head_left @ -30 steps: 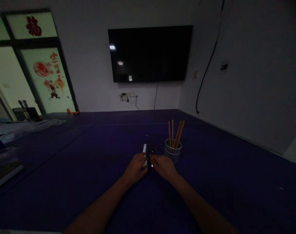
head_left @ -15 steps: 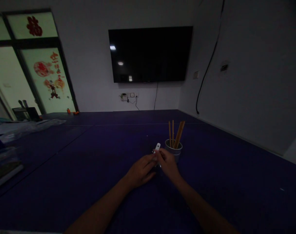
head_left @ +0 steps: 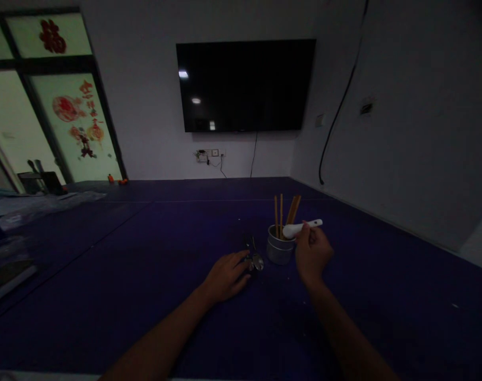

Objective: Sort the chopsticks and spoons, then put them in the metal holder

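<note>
My right hand [head_left: 314, 251] pinches a white soup spoon [head_left: 291, 230] by its handle. The spoon lies nearly level, its bowl over the rim of a grey metal cup [head_left: 279, 254]. Several wooden chopsticks [head_left: 281, 211] stand upright in that cup. To the left, my left hand [head_left: 227, 276] rests on the table, fingers apart. Its fingertips reach the near side of some metal spoons [head_left: 258, 262], partly hidden by the fingers; whether it touches them I cannot tell.
A dark purple tabletop [head_left: 177, 238] spreads out to the wall. Clear plastic wrapping [head_left: 62, 206], a black holder [head_left: 50, 182] and a flat box [head_left: 10, 280] lie at left. Small orange objects [head_left: 121, 181] sit at the far edge. A television [head_left: 244, 87] hangs on the wall.
My right hand has moved right, away from my left hand, carrying the white soup spoon to the cup. The metal spoons are now more exposed. My left hand has stayed nearly in place.
</note>
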`<state>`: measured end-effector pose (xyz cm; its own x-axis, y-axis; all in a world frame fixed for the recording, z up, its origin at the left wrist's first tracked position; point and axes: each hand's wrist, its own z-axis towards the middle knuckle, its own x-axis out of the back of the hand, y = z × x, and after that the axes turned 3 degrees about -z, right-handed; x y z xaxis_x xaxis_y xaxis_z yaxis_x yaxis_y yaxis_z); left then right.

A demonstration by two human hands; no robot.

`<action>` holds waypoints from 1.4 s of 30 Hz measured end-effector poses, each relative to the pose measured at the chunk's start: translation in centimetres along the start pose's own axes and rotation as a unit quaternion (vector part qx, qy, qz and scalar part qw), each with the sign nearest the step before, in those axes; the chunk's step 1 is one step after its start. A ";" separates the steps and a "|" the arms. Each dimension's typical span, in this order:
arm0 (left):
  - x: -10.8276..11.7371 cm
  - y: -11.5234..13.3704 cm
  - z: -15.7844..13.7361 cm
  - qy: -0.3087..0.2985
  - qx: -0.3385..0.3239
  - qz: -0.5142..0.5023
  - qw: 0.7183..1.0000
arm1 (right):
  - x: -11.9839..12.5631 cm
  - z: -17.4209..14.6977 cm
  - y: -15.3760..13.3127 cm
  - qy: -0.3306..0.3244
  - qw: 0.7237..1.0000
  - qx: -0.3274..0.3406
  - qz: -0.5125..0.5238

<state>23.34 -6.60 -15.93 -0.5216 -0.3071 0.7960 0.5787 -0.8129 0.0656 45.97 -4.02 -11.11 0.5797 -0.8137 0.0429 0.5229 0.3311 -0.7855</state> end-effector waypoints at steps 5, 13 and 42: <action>-0.3 -0.3 -0.2 -0.003 0.009 -0.009 1.000 | -0.3 0.1 0.8 -0.033 0.999 -0.017 -0.015; -0.5 -0.3 -0.2 0.004 0.011 -0.017 1.000 | -0.3 0.4 1.5 -0.065 0.991 -0.029 -0.114; -0.7 -0.7 -0.3 -0.039 0.026 -0.034 0.998 | 0.0 1.1 2.2 -0.133 0.956 -0.109 -0.238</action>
<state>23.11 -5.92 -16.73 -0.5113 -0.2118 0.8329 0.5767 -0.8031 0.1497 47.79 -2.74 -12.18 0.4622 -0.6871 0.5606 0.6419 -0.1770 -0.7461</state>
